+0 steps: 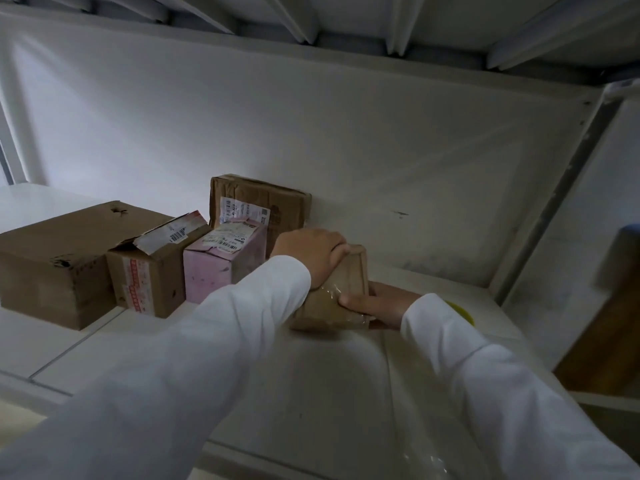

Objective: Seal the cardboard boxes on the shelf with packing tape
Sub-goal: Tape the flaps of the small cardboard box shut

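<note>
A small brown cardboard box (349,278) stands on the white shelf (311,375), with clear packing tape over its near face. My left hand (311,251) grips the box's top edge from the left. My right hand (377,303) presses against its lower right side, fingers on the tape. A yellow object (462,311), perhaps the tape roll, peeks out behind my right sleeve and is mostly hidden.
Left of the held box stand a pink box (221,261), a small brown box with an open flap (152,271), a large brown box (59,261) and a labelled box (259,206) against the back wall. A shelf upright (554,216) rises at right.
</note>
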